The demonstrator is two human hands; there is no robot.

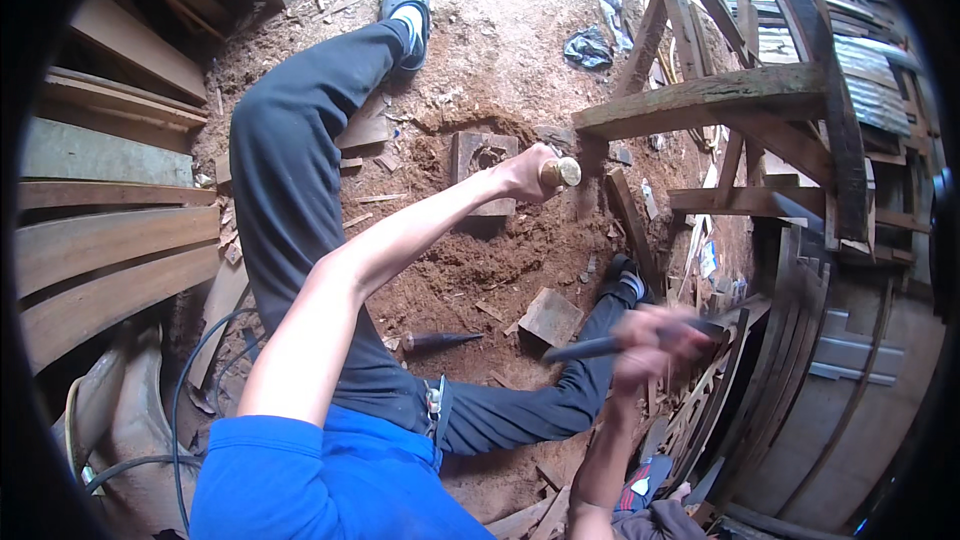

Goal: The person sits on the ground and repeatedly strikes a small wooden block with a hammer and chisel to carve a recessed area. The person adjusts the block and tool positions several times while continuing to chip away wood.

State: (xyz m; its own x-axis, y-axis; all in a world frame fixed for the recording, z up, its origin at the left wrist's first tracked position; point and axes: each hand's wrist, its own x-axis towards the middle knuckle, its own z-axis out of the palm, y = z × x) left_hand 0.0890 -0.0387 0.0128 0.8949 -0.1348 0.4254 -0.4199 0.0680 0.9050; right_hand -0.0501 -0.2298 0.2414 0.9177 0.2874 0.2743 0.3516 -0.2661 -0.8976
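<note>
My left hand (524, 175) is wrapped round a chisel-like tool (567, 171), whose pale, round handle end faces up. Its blade is hidden. Under and beside that hand lies a square wooden block (470, 152) with a rough hollow cut in it. My right hand (660, 338), smeared by motion, is raised at the right, apart from the left. It grips a long dark tool (582, 349) that sticks out on both sides of the fist; its head is too blurred to name. A dark pointed tool (440, 340) lies on the ground between my legs.
A smaller wood block (550, 317) lies near my right foot. Stacked boards (120, 210) line the left side, with a black cable (178, 410) nearby. A rough timber frame (710, 100) stands at the right. Wood chips and sawdust cover the ground.
</note>
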